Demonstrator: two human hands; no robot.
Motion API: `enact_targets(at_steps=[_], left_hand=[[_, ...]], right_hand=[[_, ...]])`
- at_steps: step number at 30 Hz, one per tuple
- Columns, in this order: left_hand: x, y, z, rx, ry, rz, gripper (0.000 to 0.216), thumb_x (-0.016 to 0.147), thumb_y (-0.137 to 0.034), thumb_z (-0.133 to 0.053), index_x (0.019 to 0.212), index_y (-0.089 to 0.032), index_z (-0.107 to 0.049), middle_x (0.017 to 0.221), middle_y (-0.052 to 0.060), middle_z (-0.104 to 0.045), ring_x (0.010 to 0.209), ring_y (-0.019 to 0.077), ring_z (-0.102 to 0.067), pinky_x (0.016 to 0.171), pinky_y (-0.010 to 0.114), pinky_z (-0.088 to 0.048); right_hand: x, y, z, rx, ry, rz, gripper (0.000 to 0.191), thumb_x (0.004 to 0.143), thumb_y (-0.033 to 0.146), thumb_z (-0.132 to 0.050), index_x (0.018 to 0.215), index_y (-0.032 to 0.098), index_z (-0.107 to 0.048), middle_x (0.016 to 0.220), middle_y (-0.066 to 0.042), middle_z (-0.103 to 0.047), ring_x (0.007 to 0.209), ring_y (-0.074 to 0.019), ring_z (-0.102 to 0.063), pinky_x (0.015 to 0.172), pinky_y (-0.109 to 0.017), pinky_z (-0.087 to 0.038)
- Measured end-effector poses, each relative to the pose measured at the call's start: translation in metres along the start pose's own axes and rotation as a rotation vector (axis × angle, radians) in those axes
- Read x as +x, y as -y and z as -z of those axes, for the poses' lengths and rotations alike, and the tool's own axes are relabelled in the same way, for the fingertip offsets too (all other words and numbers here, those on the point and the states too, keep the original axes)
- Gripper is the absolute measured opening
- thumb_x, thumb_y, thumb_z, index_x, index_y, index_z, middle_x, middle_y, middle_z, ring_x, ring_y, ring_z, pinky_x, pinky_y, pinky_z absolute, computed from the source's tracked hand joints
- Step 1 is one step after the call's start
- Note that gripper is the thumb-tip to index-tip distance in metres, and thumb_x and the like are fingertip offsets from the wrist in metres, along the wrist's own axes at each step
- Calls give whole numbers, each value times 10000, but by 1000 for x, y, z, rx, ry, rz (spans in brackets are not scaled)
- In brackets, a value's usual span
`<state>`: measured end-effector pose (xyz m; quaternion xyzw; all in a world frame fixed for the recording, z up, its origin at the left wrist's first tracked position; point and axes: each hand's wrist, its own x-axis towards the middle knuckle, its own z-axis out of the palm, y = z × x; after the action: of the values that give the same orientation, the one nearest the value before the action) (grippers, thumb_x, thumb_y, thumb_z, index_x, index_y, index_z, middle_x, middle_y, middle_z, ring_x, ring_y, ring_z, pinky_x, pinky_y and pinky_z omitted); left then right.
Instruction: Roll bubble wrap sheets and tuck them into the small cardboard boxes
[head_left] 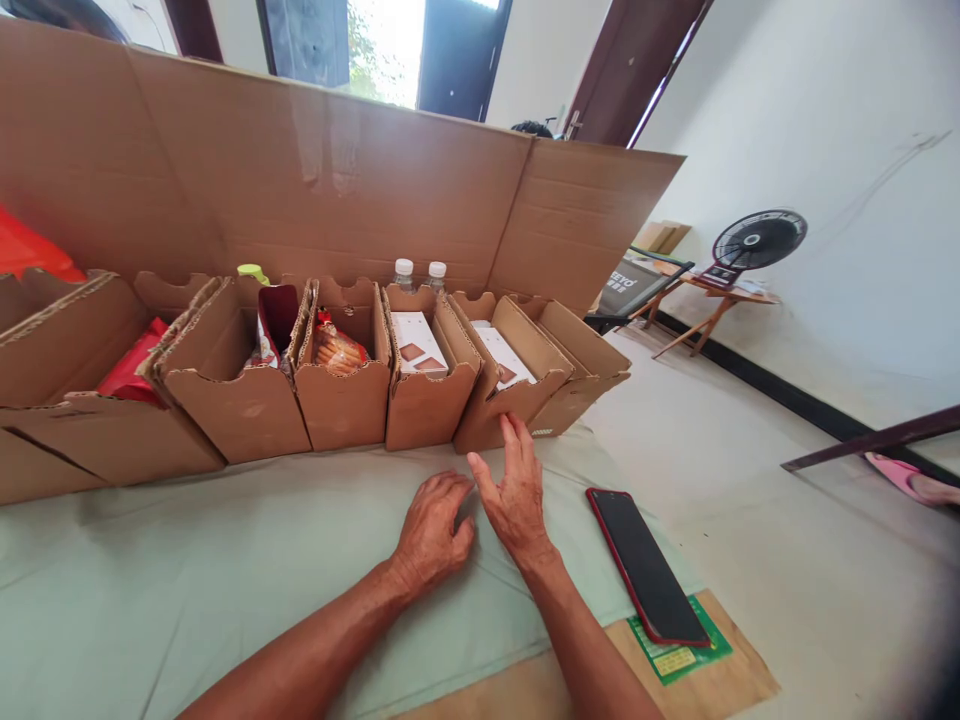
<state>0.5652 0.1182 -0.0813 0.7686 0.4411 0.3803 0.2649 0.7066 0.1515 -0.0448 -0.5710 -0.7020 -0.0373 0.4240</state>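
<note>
On the green cloth (187, 560), left hand (431, 530) fingers (452, 490) loosely curled, right hand (517, 500) fingers (516, 435) spread, one phone (645, 565), two bottles (405, 272) behind.

Matt corrugated cardboard boxes (420, 395) stand on smooth pale cloth (225, 570) beside a glossy phone (645, 565).

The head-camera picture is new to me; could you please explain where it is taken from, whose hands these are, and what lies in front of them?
There is no machine here: one camera worn on a person's head looks forward and down at their own bare hands. The left hand rests, fingers curled, on a pale green cloth; the right hand is raised with open fingers just before a row of cardboard boxes. Neither holds anything. The boxes contain packets and white cartons; two bottles stand behind them. A dark phone lies on a green card to the right.
</note>
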Motion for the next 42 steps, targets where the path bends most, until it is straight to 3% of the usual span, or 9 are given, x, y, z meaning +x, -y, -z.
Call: enact_targets(at_steps=[14,21,24,28,33,38,40,42], left_hand=[[0,1,-1,16,-11,-10,466,758,-134,-561,1201,-148,-703,1277,142,-702,1249,319,-582,1115,512,-464],[-1,4,-2,23,-6,-23,403,792,-130,-541,1151,-166,-721,1274,141,-700,1262,324,-577,1114,558,-462],[-2,4,-3,31,-5,-23,379,796,-128,-544,1123,-164,-733,1244,141,-713,1261,335,-575,1107,566,-465],[-2,3,-3,36,-11,-29,355,790,-126,-558,1083,-194,-746,1165,113,-743,1238,327,-589,1098,549,-472],[0,2,-2,20,-31,-56,352,776,-118,-572,1079,-181,-741,1141,112,-753,1209,318,-605,1094,516,-473],[0,1,-2,4,-49,-64,309,783,-113,-568,1027,-201,-737,1126,89,-760,1140,289,-636,1053,488,-498],[1,2,-2,6,-50,-57,296,754,-100,-570,976,-203,-737,1093,86,-763,1105,289,-648,1033,496,-510],[4,4,-2,9,-54,-54,314,726,-89,-573,968,-205,-737,1075,80,-764,1085,288,-655,1020,499,-520]], right_hand=[[-4,-16,-9,52,69,84,638,1019,436,-502,1565,144,-348,1600,-210,-417,1476,-290,-421,1154,-517,-423],[-13,-24,-12,33,103,53,536,1011,387,-492,1488,141,-483,1597,-196,-430,1459,-293,-446,1156,-516,-425],[-18,-24,-13,36,114,32,411,968,322,-517,1327,162,-637,1488,-181,-559,1342,-305,-559,1089,-518,-482],[-23,-19,-11,83,115,19,283,916,251,-512,1079,206,-739,1144,-137,-748,1070,-290,-687,956,-493,-548],[-13,11,1,201,77,-3,366,945,249,-477,1268,191,-640,1035,-101,-760,914,-222,-718,830,-385,-589],[39,70,18,310,143,22,578,965,259,-479,1535,203,-398,942,-14,-747,748,-142,-686,756,-270,-555],[65,86,18,211,255,27,586,943,233,-495,1525,219,-423,870,9,-752,726,-157,-682,735,-272,-521],[85,94,15,61,350,15,481,919,221,-526,1399,234,-565,815,4,-757,725,-192,-687,696,-281,-479]])
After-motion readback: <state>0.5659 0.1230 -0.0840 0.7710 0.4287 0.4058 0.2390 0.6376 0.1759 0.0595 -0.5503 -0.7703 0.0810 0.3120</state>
